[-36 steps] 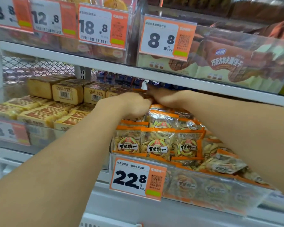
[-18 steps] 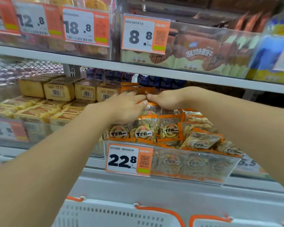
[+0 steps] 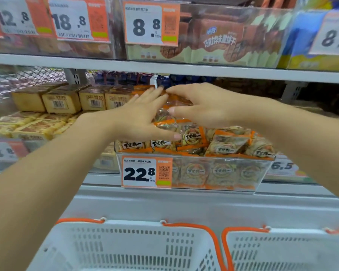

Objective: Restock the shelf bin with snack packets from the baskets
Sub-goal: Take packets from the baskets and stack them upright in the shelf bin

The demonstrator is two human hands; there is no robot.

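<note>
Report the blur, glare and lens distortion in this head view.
Head view: motion blur softens both hands, left hand and right hand, and the upper price tags; glare hazes the clear bin front, dulling the snack packets behind it; wide-angle distortion stretches the forearms and the baskets at the frame edges; lighting is even, shadows faint.

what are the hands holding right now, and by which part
Nothing: the left hand and right hand are spread open above the snack packets.

Left hand (image 3: 139,118) and right hand (image 3: 202,106) spread flat over orange snack packets (image 3: 227,145) heaped in the clear shelf bin (image 3: 262,173) (tag 22.8); 2 white baskets (image 3: 125,247) below.
</note>
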